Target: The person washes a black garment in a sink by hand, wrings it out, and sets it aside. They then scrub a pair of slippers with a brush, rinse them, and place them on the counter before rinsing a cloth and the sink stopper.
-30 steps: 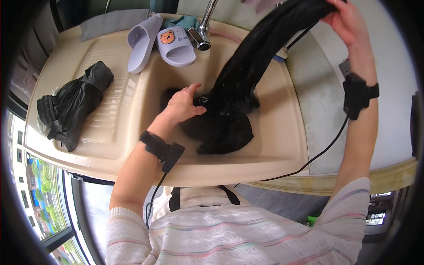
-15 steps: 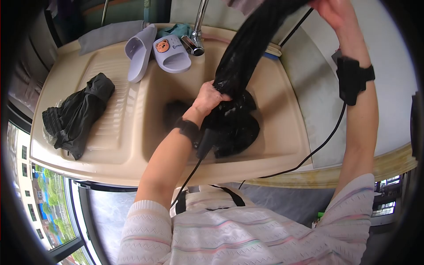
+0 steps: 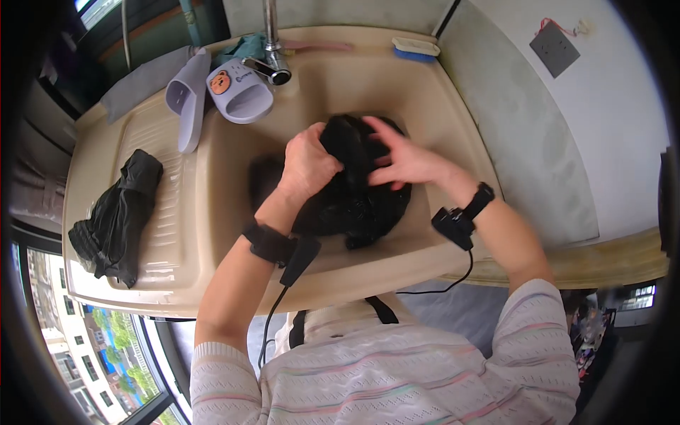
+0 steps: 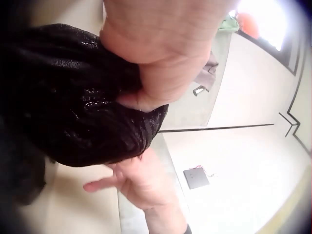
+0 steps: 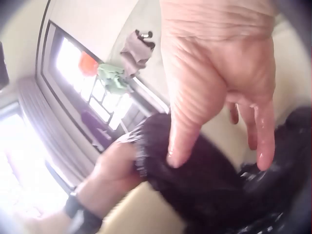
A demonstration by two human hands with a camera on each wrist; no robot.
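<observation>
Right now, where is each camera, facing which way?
Head: worn on head, facing forward and down at wet black cloth in beige sink; left hand, right hand, striped white knit top show.
Left wrist: strapped there, facing its gripping hand, right hand beyond.
Right wrist: strapped there, facing past its spread fingers toward the left hand.
Both wrist views share cloth and hands.

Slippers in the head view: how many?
2. Left slipper beside the ribbed drainboard; bear-face slipper just right of it, near the faucet. No sign of others hidden.
</observation>
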